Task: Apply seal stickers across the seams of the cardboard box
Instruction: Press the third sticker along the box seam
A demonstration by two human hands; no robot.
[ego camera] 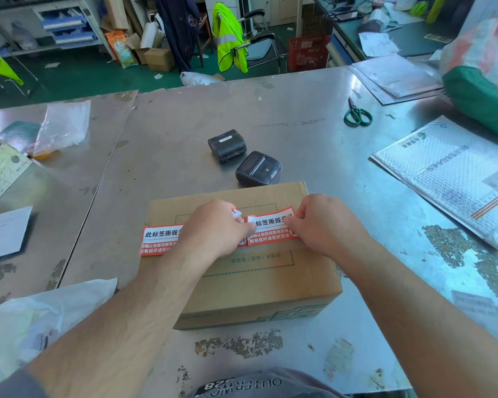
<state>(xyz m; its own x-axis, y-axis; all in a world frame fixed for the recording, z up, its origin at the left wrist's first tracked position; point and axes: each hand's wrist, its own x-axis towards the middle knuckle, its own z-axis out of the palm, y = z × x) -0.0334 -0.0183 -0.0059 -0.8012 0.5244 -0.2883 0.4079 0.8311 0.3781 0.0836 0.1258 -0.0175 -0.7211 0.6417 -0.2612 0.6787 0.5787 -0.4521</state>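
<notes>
A closed cardboard box (250,271) sits on the metal table (314,156), at centre frame and slightly below. Across its top lies a red-and-white seal sticker (159,239), whose left end overhangs the box's left edge; its middle is hidden under the left hand (213,228). A second seal sticker (268,228) lies to the right of the first on the box top, its right end covered by the right hand (319,222).

The left hand is curled, fingertips pinching a small white scrap (237,216) at the junction of the two stickers; whether this is backing paper or a lifted corner cannot be determined. The right hand is curled with its fingertips on the right end of the second sticker; whether it pinches or merely presses cannot be determined.

The box's seam is not visible beneath the stickers and hands. Printed green dashed lines on the top are partly covered.

Just above the box, two black handheld devices (243,160) rest on the table. Green-handled scissors (357,114) lie at upper right. A bubble mailer (454,176) is cut off at the right edge.
</notes>
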